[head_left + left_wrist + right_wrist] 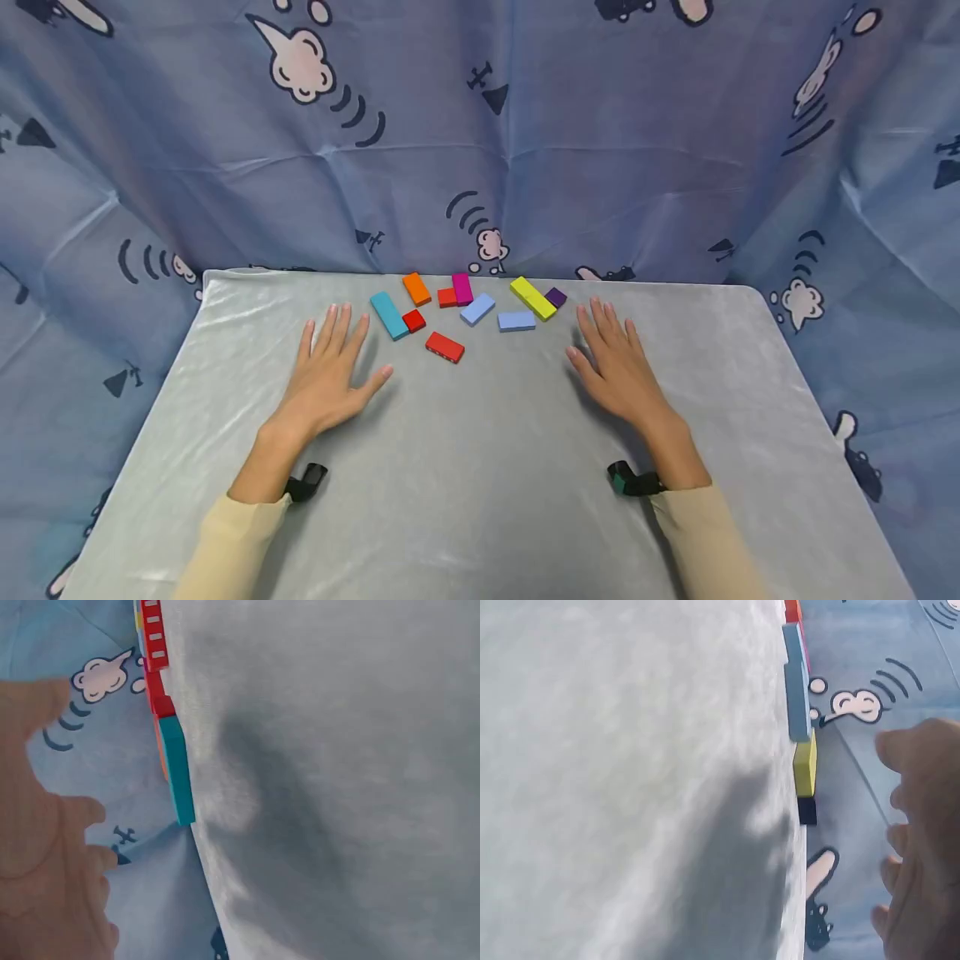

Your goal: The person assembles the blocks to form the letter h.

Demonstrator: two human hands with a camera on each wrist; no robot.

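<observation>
My left hand (326,379) hovers palm down over the table with fingers spread, holding nothing. Nearest to it are a teal block (389,316) and a small red block (414,321) touching its end. A longer red block (445,347) with pale marks on its side lies closest to me. My right hand (618,371) is also spread and holds nothing, its fingertips near a yellow-green block (533,298) and a dark purple block (556,297). Between the hands lie two light blue blocks (517,322), a magenta block (462,289), another red block (447,297) and an orange block (416,289).
A pale grey cloth covers the table (480,467). Behind and beside it hangs a blue patterned curtain (420,108), meeting the table's far edge close behind the blocks. Black wrist cameras (306,482) sit at both sleeve cuffs.
</observation>
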